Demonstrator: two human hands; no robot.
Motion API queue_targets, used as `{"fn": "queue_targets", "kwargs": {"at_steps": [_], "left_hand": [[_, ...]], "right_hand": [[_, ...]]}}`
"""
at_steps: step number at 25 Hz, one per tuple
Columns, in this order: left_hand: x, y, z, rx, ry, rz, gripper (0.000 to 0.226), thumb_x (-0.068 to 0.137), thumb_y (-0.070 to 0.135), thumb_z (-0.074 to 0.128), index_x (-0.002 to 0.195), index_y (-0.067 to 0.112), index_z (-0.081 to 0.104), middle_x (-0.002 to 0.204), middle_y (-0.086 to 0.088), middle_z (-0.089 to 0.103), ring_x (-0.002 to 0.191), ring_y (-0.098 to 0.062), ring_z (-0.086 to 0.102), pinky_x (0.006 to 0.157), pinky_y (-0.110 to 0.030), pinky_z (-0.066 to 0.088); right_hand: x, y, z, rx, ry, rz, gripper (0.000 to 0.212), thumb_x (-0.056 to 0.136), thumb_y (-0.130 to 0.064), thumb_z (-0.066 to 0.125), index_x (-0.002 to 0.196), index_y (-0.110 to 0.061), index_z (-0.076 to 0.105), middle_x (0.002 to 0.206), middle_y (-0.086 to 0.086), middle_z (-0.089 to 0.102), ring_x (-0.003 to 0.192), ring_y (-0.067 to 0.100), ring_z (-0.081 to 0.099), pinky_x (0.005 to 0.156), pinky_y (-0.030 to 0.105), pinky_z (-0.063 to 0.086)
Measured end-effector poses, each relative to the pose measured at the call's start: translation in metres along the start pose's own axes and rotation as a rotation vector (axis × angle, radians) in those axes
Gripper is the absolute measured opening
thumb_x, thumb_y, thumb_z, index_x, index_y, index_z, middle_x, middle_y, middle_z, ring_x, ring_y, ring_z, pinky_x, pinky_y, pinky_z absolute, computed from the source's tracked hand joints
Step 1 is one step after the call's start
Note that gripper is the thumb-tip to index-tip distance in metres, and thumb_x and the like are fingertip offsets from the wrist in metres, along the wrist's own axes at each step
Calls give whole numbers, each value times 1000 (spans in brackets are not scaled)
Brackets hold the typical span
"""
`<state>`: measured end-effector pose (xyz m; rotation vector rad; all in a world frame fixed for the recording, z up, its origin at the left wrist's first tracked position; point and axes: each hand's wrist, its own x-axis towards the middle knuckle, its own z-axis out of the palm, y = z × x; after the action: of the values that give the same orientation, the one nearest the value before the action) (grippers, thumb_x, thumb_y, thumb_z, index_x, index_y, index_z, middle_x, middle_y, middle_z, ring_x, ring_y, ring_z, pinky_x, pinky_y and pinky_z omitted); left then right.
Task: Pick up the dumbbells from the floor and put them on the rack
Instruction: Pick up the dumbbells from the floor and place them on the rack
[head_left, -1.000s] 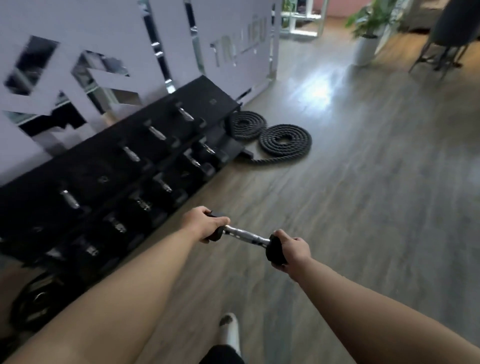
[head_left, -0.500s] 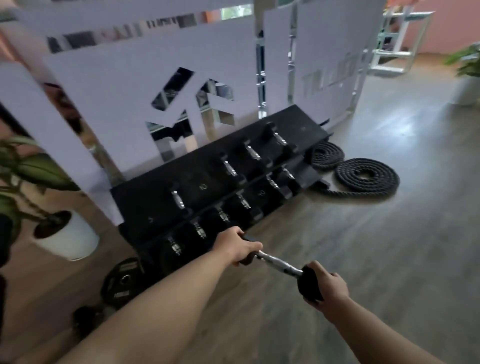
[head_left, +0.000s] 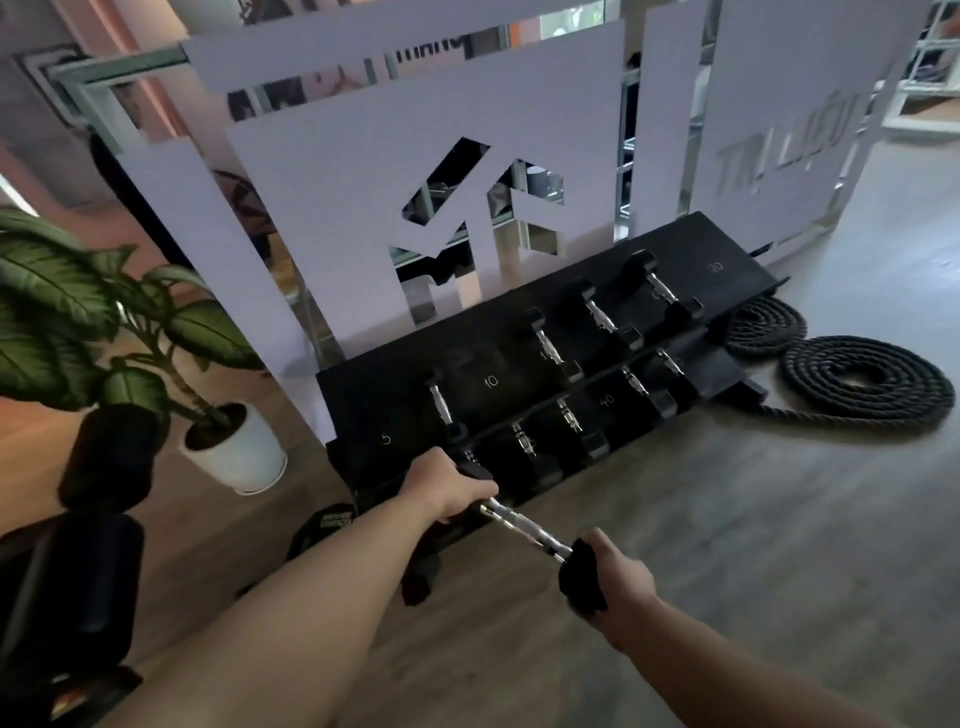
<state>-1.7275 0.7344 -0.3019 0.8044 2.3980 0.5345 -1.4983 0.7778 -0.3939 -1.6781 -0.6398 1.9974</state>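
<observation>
I hold one black dumbbell (head_left: 524, 530) with a chrome handle in the air, just in front of the rack's left end. My left hand (head_left: 441, 488) grips its far head and my right hand (head_left: 618, 577) wraps its near head. The black two-tier rack (head_left: 498, 338) stands against a white cut-out panel. Several dumbbells lie on both tiers. White numbers 5, 10 and 20 mark bare spots on the upper tier, and 40 marks one on the lower tier.
A potted plant in a white pot (head_left: 244, 457) stands left of the rack. Coiled black battle ropes (head_left: 862, 384) lie on the wooden floor to its right. Weight plates (head_left: 324, 525) rest on the floor by the rack's left foot. Dark padded equipment (head_left: 78, 561) sits at far left.
My view has swung left and towards the rack, which now fills the middle of the frame. Both hands keep the same grip on the dumbbell, now close to the rack's left end.
</observation>
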Motion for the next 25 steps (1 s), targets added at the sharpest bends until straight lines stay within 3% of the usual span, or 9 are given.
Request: {"fn": "queue_targets", "kwargs": {"at_steps": [4,7,10,13,16,19,25], "left_hand": [[52,-29,-51,7,15,-15,56,58,53,88,91,22,54,94,2,63,77,-15,69,52,-29,60],[127,-62,-91,54,20,-16,52,59,53,87,87,24,53,91,3,63,76,-13,69,53,-28,61],[220,-101,-125,98,-6,6,48,61,52,88,84,27,54,89,4,63,77,-14,67,58,-31,62],[309,-139,-163,132,-41,-12,53,62,53,89,93,29,53,91,6,62,81,-14,63,66,-31,56],[380,-164,-187,207,-66,11,45,66,50,89,92,29,60,93,6,67,77,-8,58,58,-24,42],[449,-175,-192,311,-129,92,54,65,51,90,105,23,66,101,3,70,86,-13,62,66,-26,46],[529,-180,-164,460,-193,250,76,66,49,92,128,15,63,109,-4,70,99,-22,66,75,-30,50]], "right_hand": [[25,-3,82,-8,-40,33,38,73,-27,79,96,2,70,82,21,67,65,35,66,56,38,58],[63,5,165,-35,-68,68,44,66,-27,89,95,2,71,84,21,68,69,34,69,55,39,60],[103,17,256,-44,-43,99,37,63,-22,88,87,2,73,68,16,68,52,27,67,51,34,56],[146,33,350,-30,38,142,33,64,-20,87,85,2,74,58,10,67,45,23,66,50,33,54],[177,50,421,-6,57,211,46,65,-22,88,102,1,74,77,14,74,63,28,72,52,33,57],[212,65,469,38,121,230,66,64,-25,91,121,-4,65,100,17,75,81,30,75,58,35,59],[268,80,510,87,266,221,73,71,-22,92,136,-12,61,103,9,70,89,26,70,85,50,64]]}}
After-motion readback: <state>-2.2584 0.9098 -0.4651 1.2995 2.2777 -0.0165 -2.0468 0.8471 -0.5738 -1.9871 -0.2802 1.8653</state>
